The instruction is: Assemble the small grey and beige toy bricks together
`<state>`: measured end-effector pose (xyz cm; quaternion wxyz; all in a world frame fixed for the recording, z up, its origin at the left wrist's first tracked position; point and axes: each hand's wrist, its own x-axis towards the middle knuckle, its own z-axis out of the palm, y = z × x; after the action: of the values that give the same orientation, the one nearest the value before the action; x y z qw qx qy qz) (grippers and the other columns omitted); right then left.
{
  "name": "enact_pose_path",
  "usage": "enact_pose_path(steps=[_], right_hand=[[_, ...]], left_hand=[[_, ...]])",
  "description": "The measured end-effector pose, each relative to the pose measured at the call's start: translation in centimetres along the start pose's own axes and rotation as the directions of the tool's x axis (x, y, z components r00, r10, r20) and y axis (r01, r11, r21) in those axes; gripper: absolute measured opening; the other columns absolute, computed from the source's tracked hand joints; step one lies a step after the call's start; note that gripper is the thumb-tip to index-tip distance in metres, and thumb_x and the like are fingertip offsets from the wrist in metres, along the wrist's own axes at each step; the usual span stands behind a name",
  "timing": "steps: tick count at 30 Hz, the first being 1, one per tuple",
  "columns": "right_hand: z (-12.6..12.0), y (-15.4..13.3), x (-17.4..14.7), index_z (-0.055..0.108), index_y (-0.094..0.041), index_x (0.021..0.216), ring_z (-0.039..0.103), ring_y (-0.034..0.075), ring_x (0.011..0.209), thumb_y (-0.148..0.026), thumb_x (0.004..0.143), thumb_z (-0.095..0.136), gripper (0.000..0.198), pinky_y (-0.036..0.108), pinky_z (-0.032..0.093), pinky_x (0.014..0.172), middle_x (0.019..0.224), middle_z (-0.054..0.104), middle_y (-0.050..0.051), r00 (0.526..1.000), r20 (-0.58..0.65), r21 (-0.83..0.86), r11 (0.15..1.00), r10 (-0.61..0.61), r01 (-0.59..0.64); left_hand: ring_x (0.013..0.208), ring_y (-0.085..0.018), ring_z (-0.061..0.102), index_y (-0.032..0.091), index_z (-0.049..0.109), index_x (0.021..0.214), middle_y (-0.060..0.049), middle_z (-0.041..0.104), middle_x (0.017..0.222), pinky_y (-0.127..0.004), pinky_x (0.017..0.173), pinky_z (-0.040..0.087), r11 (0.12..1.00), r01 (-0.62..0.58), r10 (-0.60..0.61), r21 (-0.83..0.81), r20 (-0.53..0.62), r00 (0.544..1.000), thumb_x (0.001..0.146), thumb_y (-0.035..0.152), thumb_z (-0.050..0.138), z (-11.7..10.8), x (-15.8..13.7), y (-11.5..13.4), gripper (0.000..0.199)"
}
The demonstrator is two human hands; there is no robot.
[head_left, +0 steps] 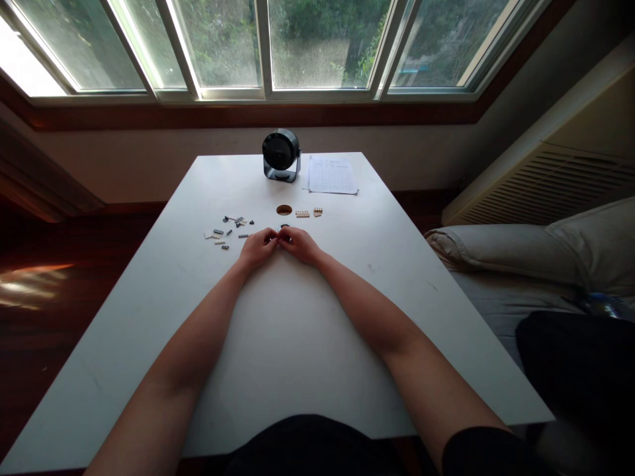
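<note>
My left hand point(258, 247) and my right hand point(299, 244) meet fingertip to fingertip above the far half of the white table point(297, 344). Both are closed in a pinch, and whatever sits between the fingers is too small and covered to name. Just behind the fingertips shows a small dark and whitish item point(283, 227), mostly hidden. To the left of my left hand lie scattered small grey building-brick pieces point(218, 231), with some beige and black ones among them. Beyond my right hand are a group of beige bricks point(302, 213) and a smaller beige group point(318, 211).
A round hole point(284, 209) is cut in the tabletop beyond my hands. Farther back stand a black round device on a bracket point(280, 153) and printed paper sheets point(332, 175). Windows point(327, 46) line the far wall; a cushioned seat point(506, 254) is at the right.
</note>
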<state>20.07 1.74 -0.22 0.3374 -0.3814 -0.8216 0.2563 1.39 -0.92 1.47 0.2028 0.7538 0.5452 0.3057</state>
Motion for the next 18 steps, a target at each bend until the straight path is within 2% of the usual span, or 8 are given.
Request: enact_pose_path(steps=[18], right_hand=[[0.10, 0.16, 0.09, 0.065, -0.020, 0.098, 0.052, 0.014, 0.074, -0.026, 0.085, 0.057, 0.017, 0.025, 0.038, 0.071, 0.085, 0.063, 0.001, 1.000, -0.002, -0.004, 1.000, -0.001, 0.001]], left_hand=[[0.074, -0.017, 0.060, 0.022, 0.070, 0.103, -0.002, 0.072, 0.085, -0.028, 0.070, 0.044, 1.000, 0.002, -0.002, 0.015, 0.004, 1.000, 0.087, 0.035, 0.052, -0.10, 0.10, 0.04, 0.026]])
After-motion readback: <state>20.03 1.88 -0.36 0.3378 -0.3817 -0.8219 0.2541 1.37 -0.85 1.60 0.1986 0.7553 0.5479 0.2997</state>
